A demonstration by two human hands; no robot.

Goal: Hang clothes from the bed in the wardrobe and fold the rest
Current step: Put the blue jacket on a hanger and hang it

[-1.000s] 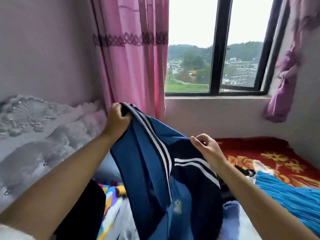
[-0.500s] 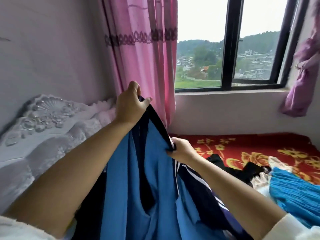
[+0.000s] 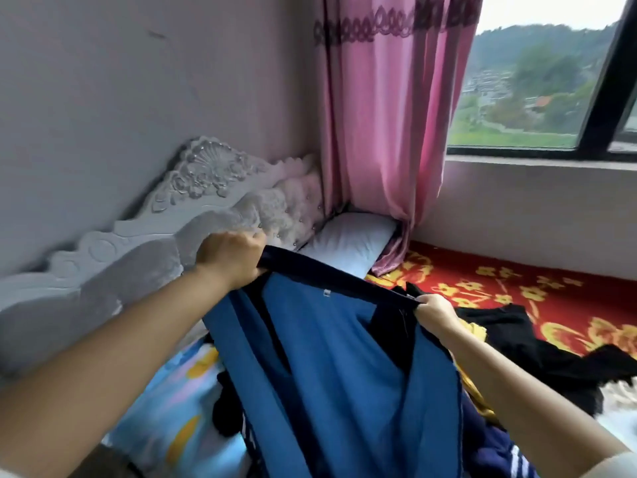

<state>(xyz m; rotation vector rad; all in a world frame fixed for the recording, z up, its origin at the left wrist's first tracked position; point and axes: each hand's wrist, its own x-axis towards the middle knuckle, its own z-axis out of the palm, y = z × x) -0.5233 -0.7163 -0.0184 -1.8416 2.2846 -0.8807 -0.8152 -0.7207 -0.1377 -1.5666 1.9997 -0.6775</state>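
**Holding the Blue Garment by Its Dark Band**

Gripping the dark band's left end, the left hand [image 3: 230,258] has its fingers curled round the cloth near the bed's headboard [image 3: 193,198]. The blue garment [image 3: 331,367] hangs below, its band running left to right, slightly downhill. The right hand [image 3: 435,313] pinches the other end over the red blanket [image 3: 537,288]. Both hands sit equally on the band; judged ready for folding or hanging.

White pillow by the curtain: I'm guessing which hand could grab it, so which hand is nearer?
Left. The left hand grips the blue garment just left of the pillow; the right hand holds the waistband lower, further right.
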